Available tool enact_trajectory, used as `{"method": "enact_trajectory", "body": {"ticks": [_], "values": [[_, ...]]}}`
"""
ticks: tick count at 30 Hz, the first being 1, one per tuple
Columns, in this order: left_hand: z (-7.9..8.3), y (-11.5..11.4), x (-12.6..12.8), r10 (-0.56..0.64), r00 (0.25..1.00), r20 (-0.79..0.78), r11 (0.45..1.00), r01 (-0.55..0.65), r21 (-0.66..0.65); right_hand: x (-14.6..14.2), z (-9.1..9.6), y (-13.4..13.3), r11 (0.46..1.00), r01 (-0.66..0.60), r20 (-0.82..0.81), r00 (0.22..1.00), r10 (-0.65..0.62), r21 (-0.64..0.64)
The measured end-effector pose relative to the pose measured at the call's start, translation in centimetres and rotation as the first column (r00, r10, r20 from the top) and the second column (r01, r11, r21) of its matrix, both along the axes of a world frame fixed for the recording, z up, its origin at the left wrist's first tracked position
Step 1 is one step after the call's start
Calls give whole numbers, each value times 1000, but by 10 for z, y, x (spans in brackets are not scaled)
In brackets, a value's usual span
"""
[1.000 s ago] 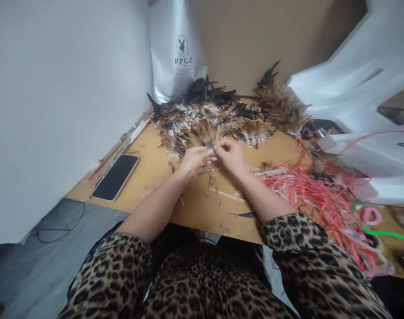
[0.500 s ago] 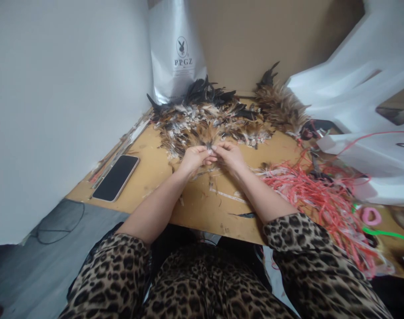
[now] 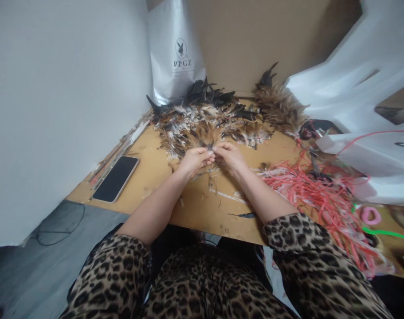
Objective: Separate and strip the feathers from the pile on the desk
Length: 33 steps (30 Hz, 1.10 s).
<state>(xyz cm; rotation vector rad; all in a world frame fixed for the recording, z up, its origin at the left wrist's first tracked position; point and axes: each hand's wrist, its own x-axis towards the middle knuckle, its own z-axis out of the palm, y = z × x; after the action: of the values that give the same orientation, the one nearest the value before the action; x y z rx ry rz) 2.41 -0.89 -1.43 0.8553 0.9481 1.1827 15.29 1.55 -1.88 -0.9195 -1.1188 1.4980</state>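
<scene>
Brown feathers (image 3: 206,134) fan out upward from between my hands, their quill ends pinched at the fingertips. My left hand (image 3: 197,160) is closed on the base of this bunch from the left. My right hand (image 3: 229,156) pinches the same base from the right, thumb and finger close to the left fingertips. Just behind lies a wide heap of brown, white and black feathers (image 3: 185,116), partly overlapped by the held bunch. The quill ends themselves are mostly covered by my fingers.
A phone (image 3: 116,178) lies at the table's left. Red plastic strips (image 3: 315,195) are piled at the right, near a pink ring (image 3: 370,216). A brown feather bundle (image 3: 281,106) rests at the back right beside white plastic bags (image 3: 348,84). A silver bag (image 3: 175,53) stands behind.
Both hands stay almost in place, still pinching the feathers. The view shifts very slightly; nothing else has visibly moved.
</scene>
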Motion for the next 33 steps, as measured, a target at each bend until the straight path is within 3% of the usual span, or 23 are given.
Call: {"method": "enact_trajectory", "body": {"ticks": [6,10,17,21,25,29,33], "values": [[4,-2,2,27,986,-167,997,-16,70,1,2,0,999,7,31,999,-9,47],[4,-3,3,20,984,-175,997,-7,75,1,3,0,1000,19,12,1000,-19,20],[6,-5,2,-9,983,-186,996,25,83,0,3,2,992,-99,-98,991,91,-81],[9,-1,-4,105,988,-110,991,-95,92,5,4,6,1000,3,22,1000,-2,-9],[12,6,-14,258,966,-21,965,-257,52,11,1,10,979,103,256,955,-147,174],[7,11,-18,283,959,31,957,-285,57,12,-9,13,941,-19,513,842,-166,337],[-1,15,-20,310,949,60,949,-313,36,11,-20,18,921,-77,630,751,-198,381]]}}
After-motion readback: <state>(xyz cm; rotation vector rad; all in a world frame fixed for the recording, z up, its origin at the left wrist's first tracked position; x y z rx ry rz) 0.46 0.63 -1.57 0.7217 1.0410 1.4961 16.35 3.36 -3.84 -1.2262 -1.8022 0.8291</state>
